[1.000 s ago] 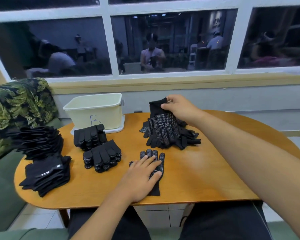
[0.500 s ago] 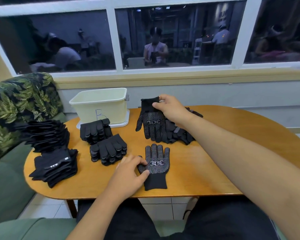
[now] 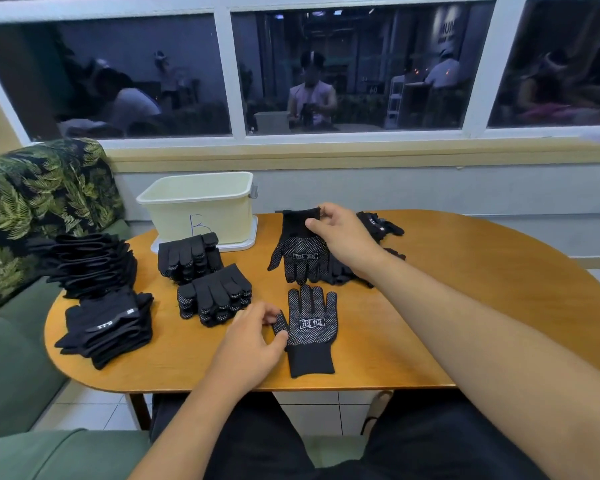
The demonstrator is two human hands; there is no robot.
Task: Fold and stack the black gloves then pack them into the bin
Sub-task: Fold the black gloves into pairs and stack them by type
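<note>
A: Left hand [image 3: 253, 337], a second back: palm spread flat over the flat glove [image 3: 310, 327]. Now?

B: Off it. It has slid to the glove's left edge. Fingers curled, thumb and forefinger nipping the glove's thumb. The printed palm is uncovered, fingers pointing away, cuff toward the person, near the table [image 3: 465, 289] edge.

A: Right hand [image 3: 340, 233]?

B: Same hold as before: thumb and fingertips pinching the cuff of the held glove [image 3: 302, 251]. The glove itself has shifted. It lay on top of the loose pile [image 3: 378, 233]; now it has been drawn off the pile's left side, dotted face up, fingertips trailing toward the flat glove. The two are near, not touching.

A: Reading?

B: Likely pairing. The first glove looks smoothed and squared; the second looks bound for the top of it, with the fold after that. The left hand's nip on the thumb would keep the lower glove from sliding.

A: Progress overall?

B: Several folded stacks [image 3: 215, 296] stand left of the work spot, one touching the bin [image 3: 201, 206] front. No gloves show over the bin's rim; its floor is hidden. The pile is small. Judged: folding well along, packing not begun.
</note>
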